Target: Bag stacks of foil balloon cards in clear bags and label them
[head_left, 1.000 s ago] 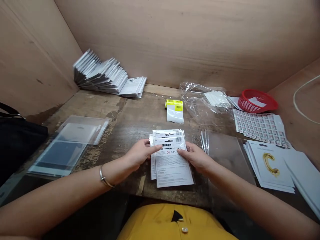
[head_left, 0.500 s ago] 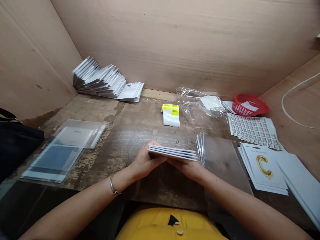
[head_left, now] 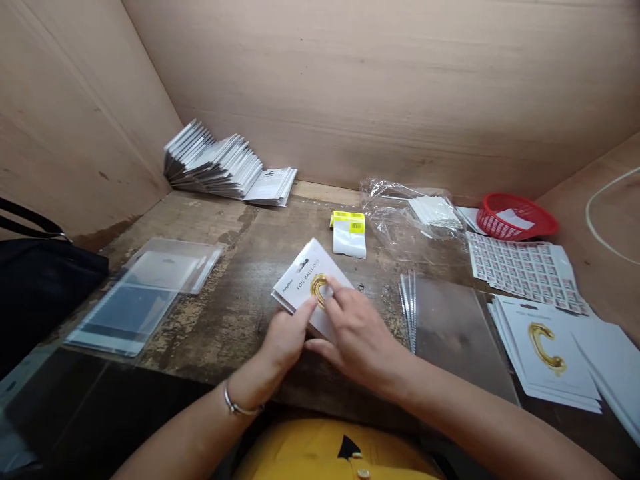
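Observation:
A small stack of white foil balloon packs [head_left: 306, 268] is tilted up above the table in front of me, its printed face with a gold letter C toward me. My left hand [head_left: 285, 337] is closed on the lower left side, thumb on the front. On the right, my right hand [head_left: 357, 333] grips the stack too, its fingers lying over the front and its thumb below. The lower part of the stack is hidden by my hands. Just beyond it lies a strip of yellow barcode labels [head_left: 349, 233].
Clear plastic sleeves lie at left [head_left: 145, 293] and right [head_left: 450, 333]. More C balloon cards [head_left: 545, 353], a sticker sheet [head_left: 525, 270] and a red basket [head_left: 517, 217] are at right. Many white packs [head_left: 215, 160] lean by the back wall. A black bag [head_left: 45, 287] sits far left.
The stack has turned from edge-on to showing its printed front, tilted to the left. My right hand has moved from beneath it onto its front and right side. The view has shifted slightly.

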Demonstrator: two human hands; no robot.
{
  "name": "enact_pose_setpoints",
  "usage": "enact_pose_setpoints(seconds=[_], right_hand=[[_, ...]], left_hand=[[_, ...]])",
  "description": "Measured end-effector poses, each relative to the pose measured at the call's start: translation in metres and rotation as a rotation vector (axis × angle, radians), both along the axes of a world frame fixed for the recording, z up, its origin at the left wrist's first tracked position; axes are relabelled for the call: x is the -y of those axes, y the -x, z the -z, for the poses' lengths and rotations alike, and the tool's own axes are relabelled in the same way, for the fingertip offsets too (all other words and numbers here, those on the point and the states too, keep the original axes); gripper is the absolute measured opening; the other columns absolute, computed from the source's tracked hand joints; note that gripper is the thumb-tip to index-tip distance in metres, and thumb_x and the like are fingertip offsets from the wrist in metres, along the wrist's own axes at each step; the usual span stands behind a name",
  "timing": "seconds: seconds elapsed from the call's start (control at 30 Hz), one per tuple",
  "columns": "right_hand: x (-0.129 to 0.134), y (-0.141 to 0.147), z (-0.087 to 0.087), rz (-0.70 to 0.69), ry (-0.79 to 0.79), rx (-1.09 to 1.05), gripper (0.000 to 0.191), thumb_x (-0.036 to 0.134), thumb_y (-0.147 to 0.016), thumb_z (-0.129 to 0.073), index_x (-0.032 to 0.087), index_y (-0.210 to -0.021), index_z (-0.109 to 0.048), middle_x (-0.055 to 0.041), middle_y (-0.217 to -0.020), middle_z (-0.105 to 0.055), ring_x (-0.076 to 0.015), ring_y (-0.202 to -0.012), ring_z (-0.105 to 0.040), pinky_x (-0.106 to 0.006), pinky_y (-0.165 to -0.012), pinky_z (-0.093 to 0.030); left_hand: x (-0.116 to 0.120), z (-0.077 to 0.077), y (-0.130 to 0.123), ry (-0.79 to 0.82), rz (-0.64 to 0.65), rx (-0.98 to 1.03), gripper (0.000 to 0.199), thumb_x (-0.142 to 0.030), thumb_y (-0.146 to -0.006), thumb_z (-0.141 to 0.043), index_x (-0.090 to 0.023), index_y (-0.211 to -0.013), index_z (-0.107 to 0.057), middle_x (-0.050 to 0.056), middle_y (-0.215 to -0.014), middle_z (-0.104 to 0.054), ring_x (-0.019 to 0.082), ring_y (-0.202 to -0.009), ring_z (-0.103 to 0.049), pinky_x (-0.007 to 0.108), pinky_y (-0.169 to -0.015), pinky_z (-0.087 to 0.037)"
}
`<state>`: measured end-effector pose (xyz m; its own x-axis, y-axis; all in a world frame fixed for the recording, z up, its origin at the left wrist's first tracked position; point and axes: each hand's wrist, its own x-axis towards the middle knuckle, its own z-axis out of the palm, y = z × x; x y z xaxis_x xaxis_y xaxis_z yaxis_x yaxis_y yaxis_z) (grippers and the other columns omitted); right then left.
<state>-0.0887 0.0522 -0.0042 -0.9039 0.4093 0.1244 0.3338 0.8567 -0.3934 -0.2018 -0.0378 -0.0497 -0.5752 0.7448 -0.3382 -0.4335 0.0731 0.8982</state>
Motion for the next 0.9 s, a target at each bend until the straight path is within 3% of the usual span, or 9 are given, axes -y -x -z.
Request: enact_pose_setpoints(seconds=[0.1, 0.2, 0.27, 0.33, 0.5, 0.6, 0.67, 0.77, 0.9], right_hand=[[-0.021, -0.008, -0.006, 0.207, 0.309, -0.175, 0.07, 0.047, -0.075, -0.07, 0.015, -0.134, -0.05, -0.0222, -0.141, -0.048, -0.0373, -0.128, -0.048, -0.058, -0.103, -0.041], [-0.036, -0.01, 0.011, 0.24, 1.019, -0.135, 0.067, 0.05, -0.07, -0.073, 0.017, -0.125, -0.056, -0.0192, -0.123, -0.064, -0.0332, -0.105, -0.065, -0.052, -0.088, -0.053], [-0.035, -0.008, 0.03, 0.24, 1.338, -0.181, 0.061, 0.049, -0.063, -0.079, 0.015, -0.111, -0.062, -0.0173, -0.112, -0.069, -0.0319, -0.097, -0.068, -0.049, -0.085, -0.055], [-0.03, -0.006, 0.046, 0.333, 1.392, -0.271, 0.057, 0.047, -0.058, -0.083, 0.015, -0.102, -0.064, -0.0159, -0.109, -0.071, -0.0313, -0.095, -0.069, -0.047, -0.086, -0.054], [-0.027, -0.005, 0.06, 0.381, 1.261, -0.201, 0.05, 0.045, -0.061, -0.079, 0.014, -0.098, -0.066, -0.0135, -0.103, -0.073, -0.0294, -0.09, -0.07, -0.042, -0.078, -0.056], [-0.044, -0.007, 0.044, 0.295, 1.055, 0.064, 0.035, 0.045, -0.068, -0.072, 0.016, -0.088, -0.069, -0.0087, -0.083, -0.074, -0.026, -0.076, -0.07, -0.034, -0.064, -0.054], [-0.06, -0.006, 0.022, 0.217, 0.674, 0.348, 0.025, 0.041, -0.071, -0.07, 0.017, -0.069, -0.067, -0.0087, -0.067, -0.071, -0.0254, -0.065, -0.068, -0.031, -0.055, -0.048], [-0.085, 0.01, -0.021, 0.161, 0.066, 0.544, 0.028, 0.036, -0.078, -0.066, 0.017, -0.058, -0.064, -0.0129, -0.065, -0.068, -0.0266, -0.063, -0.066, -0.032, -0.054, -0.043], [-0.115, 0.08, -0.06, 0.142, -0.085, 0.18, 0.023, 0.021, -0.088, -0.052, 0.017, -0.078, -0.072, -0.0123, -0.08, -0.073, -0.0265, -0.077, -0.068, -0.035, -0.068, -0.048]], left_hand=[[0.005, 0.003, 0.03, -0.092, 0.305, 0.253, 0.047, -0.038, -0.065, -0.077, -0.016, -0.105, -0.066, 0.015, -0.112, -0.07, 0.036, -0.108, -0.064, 0.051, -0.096, -0.049], [0.008, -0.001, 0.048, -0.059, 0.574, 0.244, 0.054, -0.036, -0.063, -0.077, -0.011, -0.11, -0.065, 0.019, -0.111, -0.069, 0.035, -0.1, -0.067, 0.05, -0.088, -0.053], [0.008, -0.002, 0.048, 0.056, 0.481, 0.014, 0.057, -0.035, -0.068, -0.073, -0.012, -0.119, -0.061, 0.019, -0.12, -0.064, 0.033, -0.102, -0.065, 0.05, -0.087, -0.053], [0.009, 0.001, 0.039, 0.199, 0.278, -0.389, 0.055, -0.029, -0.075, -0.068, -0.016, -0.127, -0.057, 0.018, -0.132, -0.055, 0.031, -0.11, -0.061, 0.051, -0.091, -0.051], [0.02, 0.014, 0.013, 0.324, 0.357, -1.338, 0.038, -0.015, -0.087, -0.055, -0.027, -0.122, -0.065, 0.014, -0.139, -0.051, 0.036, -0.129, -0.043, 0.059, -0.106, -0.035], [0.027, 0.013, 0.011, 0.356, 0.431, -1.502, 0.037, -0.017, -0.09, -0.052, -0.028, -0.123, -0.065, 0.014, -0.134, -0.054, 0.035, -0.125, -0.046, 0.058, -0.101, -0.041], [0.027, 0.006, 0.021, 0.317, 0.475, -1.528, 0.034, -0.019, -0.09, -0.053, -0.028, -0.12, -0.066, 0.013, -0.13, -0.057, 0.033, -0.121, -0.049, 0.057, -0.099, -0.043], [0.011, -0.013, 0.062, 0.169, 0.464, -1.516, 0.03, -0.021, -0.089, -0.054, -0.022, -0.117, -0.065, 0.012, -0.121, -0.062, 0.026, -0.114, -0.055, 0.046, -0.097, -0.048], [-0.049, -0.037, 0.165, 0.175, 0.162, -1.637, 0.034, -0.015, -0.091, -0.047, -0.012, -0.124, -0.056, 0.014, -0.122, -0.063, 0.021, -0.114, -0.058, 0.036, -0.103, -0.045]])
